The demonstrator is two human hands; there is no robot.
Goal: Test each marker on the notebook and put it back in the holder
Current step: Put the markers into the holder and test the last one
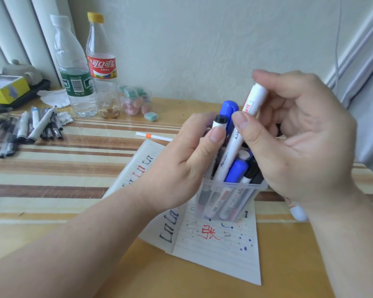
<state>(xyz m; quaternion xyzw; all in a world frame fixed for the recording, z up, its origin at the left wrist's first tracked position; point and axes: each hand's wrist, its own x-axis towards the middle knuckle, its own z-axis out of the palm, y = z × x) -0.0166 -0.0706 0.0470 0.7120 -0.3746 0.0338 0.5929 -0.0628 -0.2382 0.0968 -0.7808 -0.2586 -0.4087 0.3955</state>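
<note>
A clear plastic holder [228, 203] full of several markers stands on the open lined notebook [215, 252], whose pages carry red, blue and black test marks. My right hand [306, 147] pinches a white marker [235, 147] between thumb and fingers; the marker is tilted with its lower end down in the holder. My left hand [181, 168] grips the holder's left side, thumb against a black-capped white marker [219, 123]. Blue-capped markers [237, 171] stick up inside the holder.
A pile of pens and markers [26, 130] lies at the left. Two plastic bottles [88, 67] and a small tub of erasers [136, 102] stand at the back. A white stick with an orange band [153, 136] lies beyond the notebook. A yellow box [4, 89] sits far left.
</note>
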